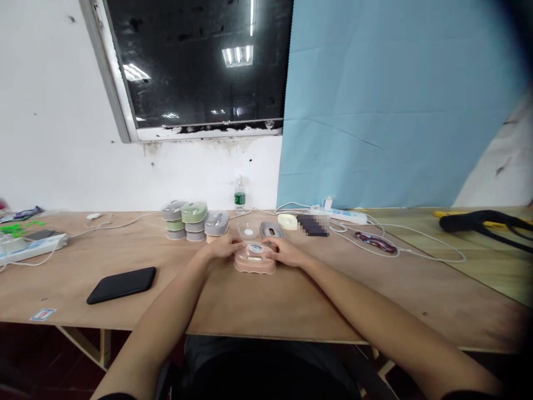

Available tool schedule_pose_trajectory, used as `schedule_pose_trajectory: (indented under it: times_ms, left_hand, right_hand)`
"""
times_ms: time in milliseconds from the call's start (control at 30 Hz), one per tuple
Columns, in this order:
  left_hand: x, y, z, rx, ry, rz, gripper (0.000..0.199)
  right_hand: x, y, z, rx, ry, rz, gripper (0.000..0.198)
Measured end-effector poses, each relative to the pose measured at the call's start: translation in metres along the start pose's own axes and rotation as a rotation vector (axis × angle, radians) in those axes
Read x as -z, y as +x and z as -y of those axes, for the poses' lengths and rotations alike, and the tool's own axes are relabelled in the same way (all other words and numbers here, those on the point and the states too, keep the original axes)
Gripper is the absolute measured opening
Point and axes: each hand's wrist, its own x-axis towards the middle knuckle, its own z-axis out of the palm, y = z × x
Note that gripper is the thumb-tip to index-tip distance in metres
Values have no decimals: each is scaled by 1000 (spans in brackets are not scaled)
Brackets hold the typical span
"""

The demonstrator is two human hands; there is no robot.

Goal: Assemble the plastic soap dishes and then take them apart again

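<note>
On the table in front of me rests a pink soap box [255, 265] with a clear lid and a round sticker on top. My left hand [227, 246] grips its left side, fingers curled at the lid's edge. From the right, my right hand [287, 253] holds the opposite side, with fingertips on the lid. Just behind lie a clear lid [246, 230] with a round white sticker and a grey slotted soap tray [271, 229]. A cream dish [287, 221] lies farther right.
Stacked grey and green boxes [194, 212] stand at the back left, near a water bottle [239, 195]. A black phone [121, 285] lies left. Power strips [345, 215] and white cables spread at both sides. A dark patterned object [376, 243] lies right, before black-handled gear [478, 221].
</note>
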Motion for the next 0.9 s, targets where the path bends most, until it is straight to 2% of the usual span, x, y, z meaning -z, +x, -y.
schedule_pose_trajectory:
  times_ms: [100, 200, 333, 433, 633, 800, 900]
  left_hand:
    - [-2, 2, 5, 14, -112, 27, 50]
    - [-1, 3, 7, 39, -122, -1, 49]
    - [6, -3, 0, 64, -121, 21, 47]
    - [13, -8, -5, 76, -190, 69, 45]
    - [18, -16, -3, 167, -258, 151, 59]
    - [16, -21, -3, 111, -320, 185, 59]
    - [15, -23, -3, 56, -309, 129, 65]
  right_hand:
    - [1, 1, 2, 9, 14, 13, 60]
    - [2, 2, 4, -23, 34, 2, 62]
    - [1, 3, 5, -120, 101, -50, 68]
    - [-1, 4, 6, -134, 134, -69, 67]
    - [-1, 9, 4, -156, 271, -14, 71]
    - [-1, 10, 3, -162, 299, 14, 74]
    - [-1, 8, 4, -143, 253, 6, 71]
